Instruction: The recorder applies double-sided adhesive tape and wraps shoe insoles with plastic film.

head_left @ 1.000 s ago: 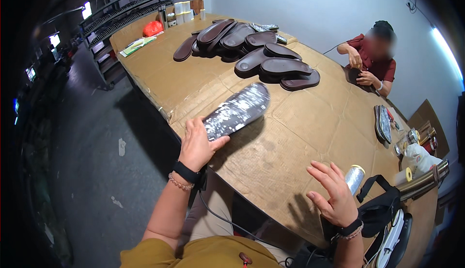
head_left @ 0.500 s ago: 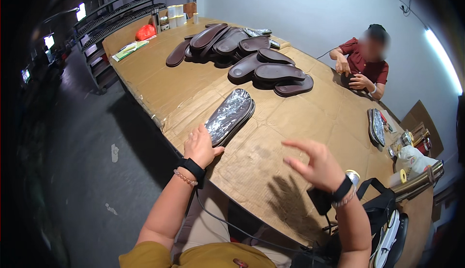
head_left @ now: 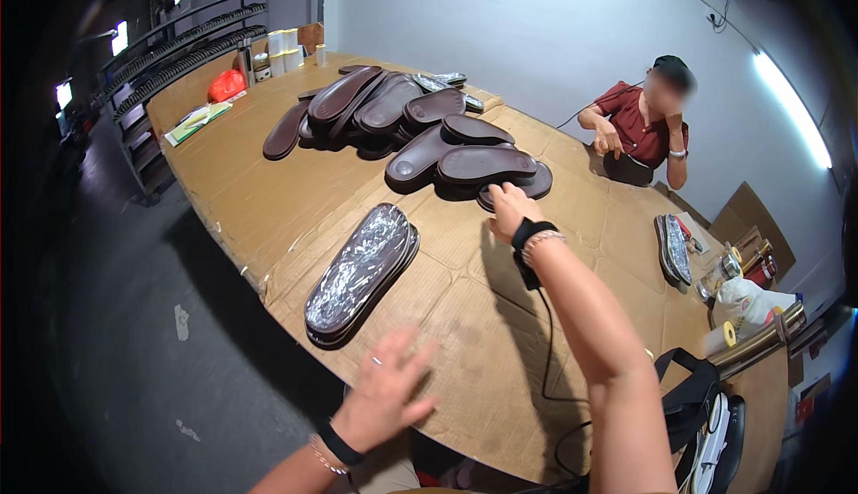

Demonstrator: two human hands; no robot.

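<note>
Reach is the step in hand: the right hand is stretched far across the cardboard-covered tabletop, fingers resting on the edge of the nearest dark brown sole in the loose pile, not yet closed round it. Judging by that, the next move calls for pinching that sole's rim and drawing it clear without dragging its neighbours along. The right arm is nearly straight, wrist low, palm down, a black strap at the wrist. The left hand hovers open and empty near the tabletop's front edge, fingers spread, blurred. Just ahead of it lies the foil-wrapped sole, flat, untouched. Across the tabletop a seated person leans on their elbows.
</note>
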